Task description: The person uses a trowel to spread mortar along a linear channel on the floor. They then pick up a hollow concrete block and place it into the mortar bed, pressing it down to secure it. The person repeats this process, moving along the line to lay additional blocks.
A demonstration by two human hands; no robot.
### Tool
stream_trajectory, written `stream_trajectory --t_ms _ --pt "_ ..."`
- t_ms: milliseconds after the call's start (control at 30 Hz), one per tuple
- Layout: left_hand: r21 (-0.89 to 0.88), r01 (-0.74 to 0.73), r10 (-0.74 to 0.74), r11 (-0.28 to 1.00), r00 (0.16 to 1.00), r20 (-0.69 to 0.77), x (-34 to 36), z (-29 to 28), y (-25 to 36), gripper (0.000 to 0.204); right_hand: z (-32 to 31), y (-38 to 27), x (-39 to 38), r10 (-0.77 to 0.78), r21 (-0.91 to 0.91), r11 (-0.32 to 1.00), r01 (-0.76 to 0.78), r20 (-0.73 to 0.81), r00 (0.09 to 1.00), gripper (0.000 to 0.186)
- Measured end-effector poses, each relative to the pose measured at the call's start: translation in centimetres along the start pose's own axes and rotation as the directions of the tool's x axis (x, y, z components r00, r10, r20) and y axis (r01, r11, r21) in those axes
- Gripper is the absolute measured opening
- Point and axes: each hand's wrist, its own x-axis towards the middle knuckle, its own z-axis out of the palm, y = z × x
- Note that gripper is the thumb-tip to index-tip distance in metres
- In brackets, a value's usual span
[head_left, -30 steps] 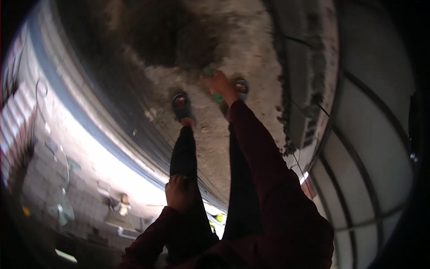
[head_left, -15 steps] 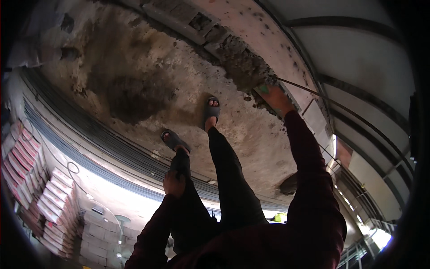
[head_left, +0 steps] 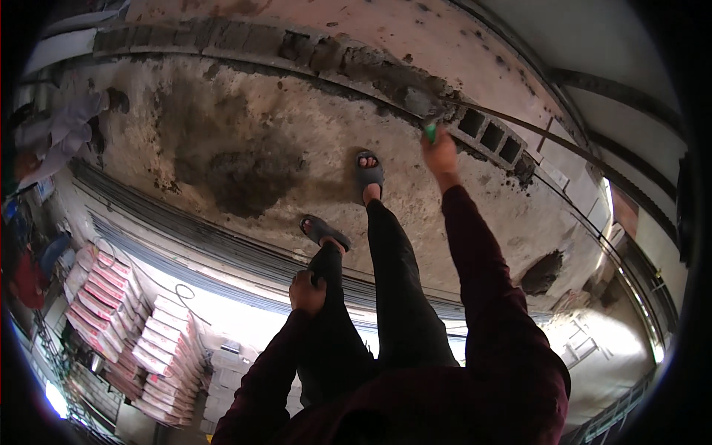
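My right hand (head_left: 440,153) is closed round the green handle (head_left: 430,132) of a trowel. The trowel's grey blade (head_left: 420,102) lies on wet mortar (head_left: 389,79) spread along the top of a row of hollow concrete blocks at the foot of the wall. Just right of the blade, a hollow block (head_left: 491,136) shows its open cells. My left hand (head_left: 307,292) rests on my left knee, its fingers loosely bent over the dark trouser leg and holding no visible tool.
A rod (head_left: 549,132) slants across the block row on the right. Long bars (head_left: 170,215) lie along the floor behind my feet. Stacked bags (head_left: 111,293) stand at lower left. Another person's light-clothed legs (head_left: 67,130) show at far left. A dark damp patch (head_left: 256,174) marks the floor.
My view has shifted, showing more of the block row. My right hand has moved back from the blocks' cells, which are now uncovered. My left hand stays on the knee.
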Motion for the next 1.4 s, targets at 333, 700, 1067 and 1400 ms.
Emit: stream_trajectory --t_ms 333,700,1067,1400 --pt "0.124 -0.262 0.265 0.957 0.964 -0.009 0.3 0.4 4.8 0.035 2.7 -3.0 -3.2 0.235 0.189 0.92 -0.342 0.433 0.87 0.051" --pt "0.149 -0.325 0.291 0.934 0.934 0.207 0.2 4.3 5.1 0.034 -2.8 14.5 -7.8 0.433 0.168 0.813 -0.558 0.468 0.771 0.046" --pt "0.158 -0.412 0.37 0.897 0.898 0.239 0.2 4.9 3.6 0.029 -1.9 9.8 -11.4 0.424 0.581 0.395 -0.712 0.572 0.702 0.048" --pt "0.219 -0.443 0.378 0.869 0.881 0.284 0.5 4.5 3.4 0.031 11.6 -6.0 -10.5 0.15 0.57 0.666 -0.48 0.528 0.836 0.047"
